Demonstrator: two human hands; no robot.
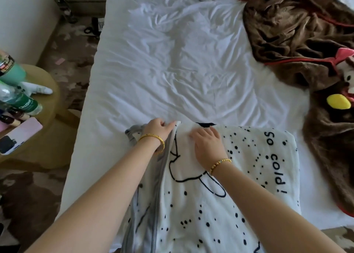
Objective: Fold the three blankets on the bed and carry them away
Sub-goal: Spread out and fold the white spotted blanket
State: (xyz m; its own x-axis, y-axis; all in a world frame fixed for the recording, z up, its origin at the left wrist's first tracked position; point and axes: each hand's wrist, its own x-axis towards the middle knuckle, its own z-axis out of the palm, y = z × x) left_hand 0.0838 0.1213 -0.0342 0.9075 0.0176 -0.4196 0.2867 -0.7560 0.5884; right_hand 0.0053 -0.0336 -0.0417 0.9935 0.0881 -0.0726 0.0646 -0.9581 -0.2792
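Stood at the foot of a white-sheeted bed (172, 61), looking down.

Folded white blanket (239, 185) with black dots and the words "so cold!" lay at 6 o'clock on the bed, its grey underside showing along the left edge. Left hand (156, 127) pinched the far left corner of that blanket, fingers curled around the fabric edge, at about 7 o'clock from the bed's middle. Wore a gold bangle (155, 140) on that wrist. Right hand (207, 142) lay flat on top of the same blanket just beside the left hand, fingers straight and spread, pressing the cloth down, grasping nothing. Wore a gold beaded bracelet (220, 163) on that wrist.

Brown blanket (297, 32) with red trim lay unfolded and crumpled at 2 o'clock, running down the right side of the bed toward 4 o'clock. Carried a cartoon figure with a yellow patch (338, 102) and a pink bow at 3 o'clock. Third blanket could not be made out apart from these two.

Round olive side table (46, 107) stood at 9 o'clock beside the bed, holding a green plastic bottle (21, 99), a pink phone (18, 135) and a white toy. Patterned brown carpet (72, 41) covered the floor to the left.
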